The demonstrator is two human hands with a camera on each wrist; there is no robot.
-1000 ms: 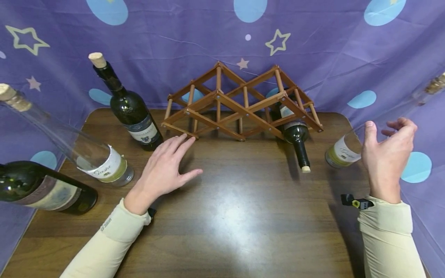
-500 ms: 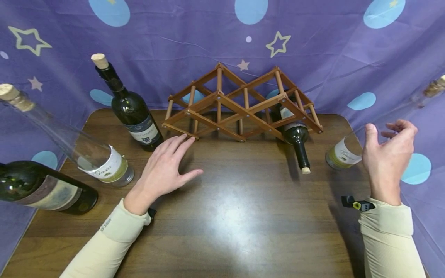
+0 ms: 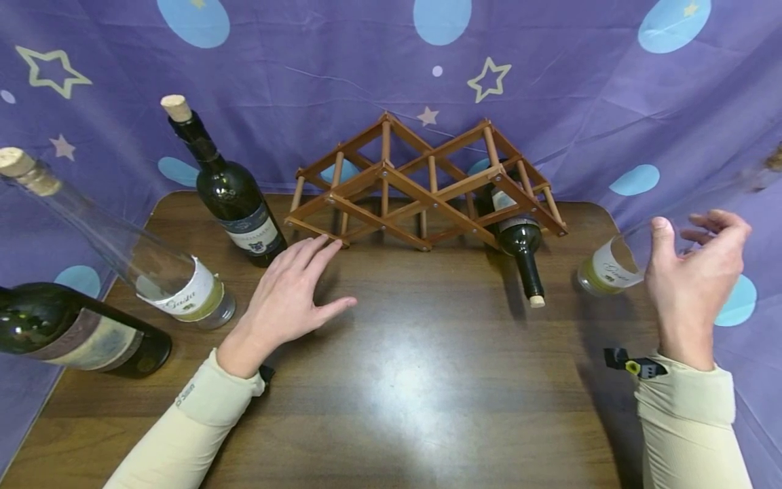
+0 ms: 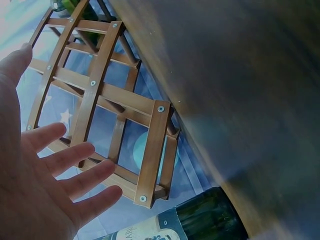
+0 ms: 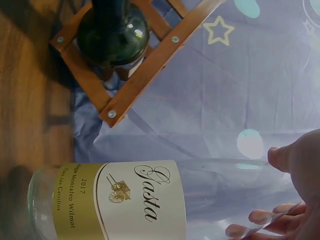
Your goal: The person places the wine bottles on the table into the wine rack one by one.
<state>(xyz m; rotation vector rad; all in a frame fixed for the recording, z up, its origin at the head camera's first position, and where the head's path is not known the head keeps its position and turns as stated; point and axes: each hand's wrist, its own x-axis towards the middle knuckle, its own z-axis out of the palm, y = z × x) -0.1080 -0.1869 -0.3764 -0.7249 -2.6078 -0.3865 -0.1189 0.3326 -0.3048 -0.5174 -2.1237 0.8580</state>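
Clear bottle [image 5: 150,200] sits in the right hand [image 3: 696,272], thumb on one side and bent fingers on the other; over the last half second hand and bottle have shifted together slightly outward, away from the rack [image 3: 435,204], and the corked top is now cut by the frame edge. That shared shift suggests a real grip, so the bottle seems to be in play, though whether its base has left the table [image 3: 427,339] I cannot tell. Left of the right hand, a dark bottle [image 3: 520,235] lies in the rack, neck outward, unmoved. The left hand [image 3: 284,302] stays spread at the rack's near left end, just beside a standing green bottle [image 3: 229,193]; its contact with the rack is unclear.
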